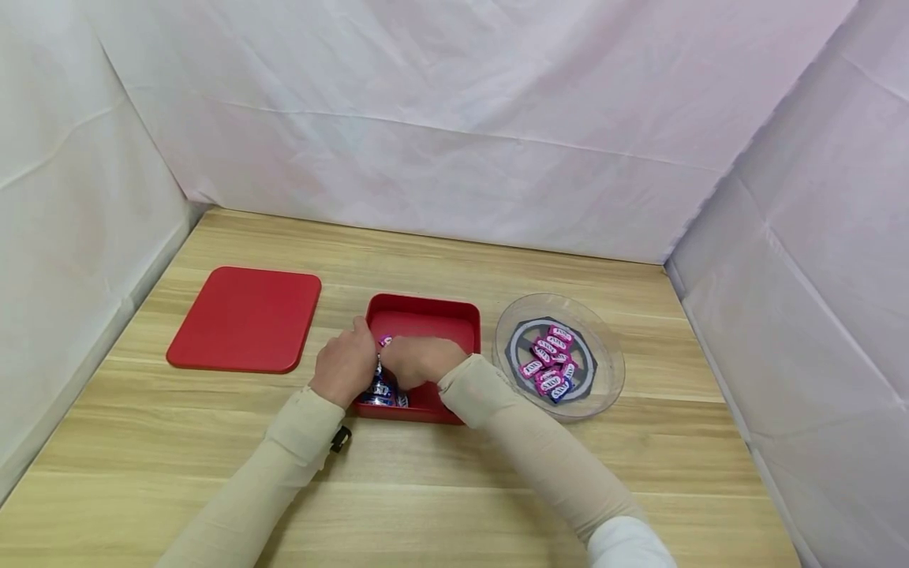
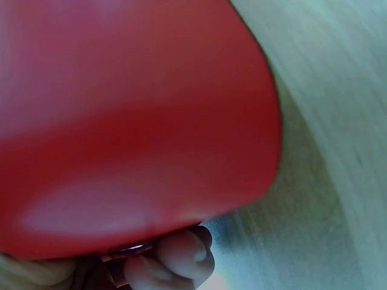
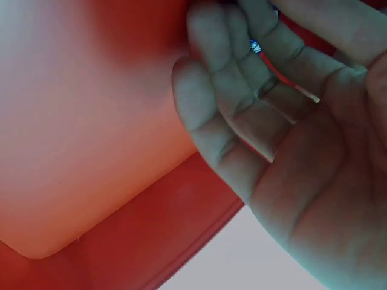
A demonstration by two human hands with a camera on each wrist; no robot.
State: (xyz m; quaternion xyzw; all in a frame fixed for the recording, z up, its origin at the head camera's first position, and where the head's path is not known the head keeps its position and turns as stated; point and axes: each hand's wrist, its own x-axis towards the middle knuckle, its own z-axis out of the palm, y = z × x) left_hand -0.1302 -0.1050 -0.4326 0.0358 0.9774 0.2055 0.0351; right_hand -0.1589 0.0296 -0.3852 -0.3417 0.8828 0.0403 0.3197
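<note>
A red open box (image 1: pixel 426 315) sits mid-table, with blue-wrapped candies (image 1: pixel 379 393) gathered in its near left corner and a pink-wrapped candy (image 1: pixel 386 341) farther up that side. My left hand (image 1: pixel 346 364) grips the box's left wall; in the left wrist view its fingers (image 2: pixel 181 254) curl at the rim. Inside the box, my right hand (image 1: pixel 419 360) reaches over the candies toward the left wall. The right wrist view shows its palm (image 3: pixel 314 163) with the fingers bent and a bit of blue wrapper (image 3: pixel 255 46) between them. I cannot tell whether its thumb and index finger pinch a candy.
To the right stands a clear round bowl (image 1: pixel 611 371) with several pink-wrapped candies (image 1: pixel 550 355) and a blue one (image 1: pixel 560 391). A flat red lid (image 1: pixel 248 319) lies at the left on the wooden table (image 1: pixel 426 505). White cloth (image 1: pixel 454 142) hangs around the back and sides.
</note>
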